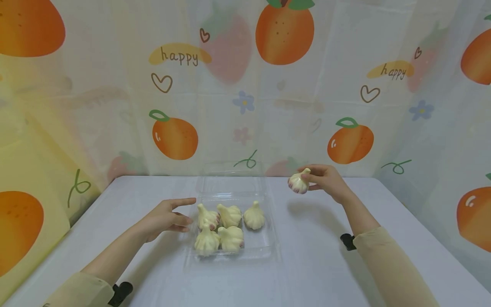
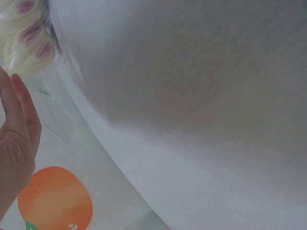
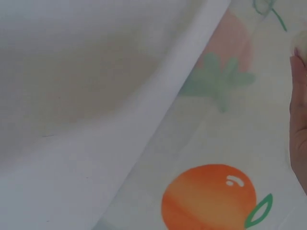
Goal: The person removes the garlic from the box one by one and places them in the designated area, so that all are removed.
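Note:
In the head view my right hand (image 1: 324,181) pinches a garlic bulb (image 1: 298,183) with purple-tinged cloves, raised above the table at the right of a clear plastic box (image 1: 264,245). Several more garlic bulbs (image 1: 231,238) sit inside the box, and its front right part holds none. My left hand (image 1: 168,217) is at the box's left side, index finger straight and fingertips close to the wall. The left wrist view has that hand (image 2: 19,129) beside purple-streaked bulbs (image 2: 24,38) behind clear plastic. Only an edge of the right hand (image 3: 300,124) shows in the right wrist view.
The box's clear lid (image 1: 234,183) stands open at the back, near the far edge of the white table (image 1: 314,264). A curtain (image 1: 284,94) printed with oranges and hearts hangs behind the table and along both sides. Dark straps (image 1: 348,241) are on both wrists.

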A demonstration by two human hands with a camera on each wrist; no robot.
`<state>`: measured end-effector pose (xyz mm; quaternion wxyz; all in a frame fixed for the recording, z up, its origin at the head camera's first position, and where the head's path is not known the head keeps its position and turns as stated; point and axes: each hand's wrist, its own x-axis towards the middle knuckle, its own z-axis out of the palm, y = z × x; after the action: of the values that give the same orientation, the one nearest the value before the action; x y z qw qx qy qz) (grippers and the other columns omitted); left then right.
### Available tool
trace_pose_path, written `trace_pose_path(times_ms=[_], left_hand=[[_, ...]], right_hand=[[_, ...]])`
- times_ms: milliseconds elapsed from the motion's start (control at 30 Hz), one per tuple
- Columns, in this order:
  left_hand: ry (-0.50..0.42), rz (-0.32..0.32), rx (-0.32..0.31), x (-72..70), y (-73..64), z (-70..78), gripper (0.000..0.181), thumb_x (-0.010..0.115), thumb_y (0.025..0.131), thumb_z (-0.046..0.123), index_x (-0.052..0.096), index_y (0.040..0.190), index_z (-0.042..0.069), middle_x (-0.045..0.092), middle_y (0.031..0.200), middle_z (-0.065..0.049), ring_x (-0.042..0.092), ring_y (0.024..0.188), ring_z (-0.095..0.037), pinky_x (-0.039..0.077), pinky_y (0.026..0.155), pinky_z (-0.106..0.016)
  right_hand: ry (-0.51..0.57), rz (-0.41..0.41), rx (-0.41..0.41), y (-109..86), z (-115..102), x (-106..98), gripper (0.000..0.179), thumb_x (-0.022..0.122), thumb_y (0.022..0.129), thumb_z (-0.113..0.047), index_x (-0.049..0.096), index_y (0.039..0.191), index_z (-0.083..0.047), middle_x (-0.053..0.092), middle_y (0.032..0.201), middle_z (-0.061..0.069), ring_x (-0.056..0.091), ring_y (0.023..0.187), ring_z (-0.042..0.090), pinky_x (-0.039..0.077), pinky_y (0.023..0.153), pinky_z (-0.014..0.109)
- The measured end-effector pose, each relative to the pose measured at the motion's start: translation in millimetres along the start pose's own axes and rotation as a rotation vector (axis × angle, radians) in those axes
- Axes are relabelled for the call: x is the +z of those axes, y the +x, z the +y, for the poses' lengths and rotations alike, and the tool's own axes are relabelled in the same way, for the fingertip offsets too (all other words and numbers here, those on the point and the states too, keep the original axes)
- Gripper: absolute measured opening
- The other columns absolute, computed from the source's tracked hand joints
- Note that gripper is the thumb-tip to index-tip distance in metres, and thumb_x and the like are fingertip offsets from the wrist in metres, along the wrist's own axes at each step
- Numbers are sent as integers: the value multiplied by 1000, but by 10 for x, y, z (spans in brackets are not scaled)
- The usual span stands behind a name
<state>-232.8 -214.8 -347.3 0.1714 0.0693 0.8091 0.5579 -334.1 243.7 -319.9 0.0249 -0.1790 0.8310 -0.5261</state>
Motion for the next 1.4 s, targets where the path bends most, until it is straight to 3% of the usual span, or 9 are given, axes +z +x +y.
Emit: trace_pose_path(times_ms=[200, 500, 867, 1167, 1400], left_hand=[[2, -1, 4, 5, 6, -4, 73, 66, 89, 3, 32, 153, 2, 22, 161, -26, 67, 100, -19, 64, 85, -32], [7, 1, 0, -1, 5, -23, 73, 67, 89, 5, 32, 154, 3, 22, 162, -25, 66, 102, -20, 64, 86, -33], [-1, -3, 8, 2, 11, -16, 73, 67, 89, 4, 32, 153, 2, 22, 162, -25, 66, 97, -18, 64, 85, -31], [-4, -3, 10, 6, 12, -21, 73, 67, 89, 3, 32, 153, 2, 23, 161, -25, 67, 97, -18, 64, 85, -31], [-7, 4, 3, -2, 32, -47, 74, 68, 89, 4, 33, 153, 2, 23, 161, -25, 67, 96, -18, 64, 85, -31]], right_hand=[[-6, 50, 35, -26, 96, -43, 43, 66, 95, -27, 61, 128, 1, 67, 111, -1, 67, 94, 5, 65, 83, 35], [-68, 99, 95, -62, 230, -74, 45, 62, 97, -28, 59, 131, 1, 60, 131, 23, 64, 94, 3, 65, 84, 37], [-165, 145, 192, -77, 346, -71, 44, 62, 97, -31, 60, 132, -3, 61, 134, 24, 65, 106, 23, 65, 86, 39], [-171, 153, 252, -103, 429, -65, 44, 63, 96, -26, 60, 132, -1, 63, 132, 24, 66, 104, 19, 63, 91, 45], [-195, 149, 280, -108, 453, -63, 44, 66, 95, -26, 61, 131, -2, 64, 129, 23, 63, 104, 21, 63, 90, 42]])
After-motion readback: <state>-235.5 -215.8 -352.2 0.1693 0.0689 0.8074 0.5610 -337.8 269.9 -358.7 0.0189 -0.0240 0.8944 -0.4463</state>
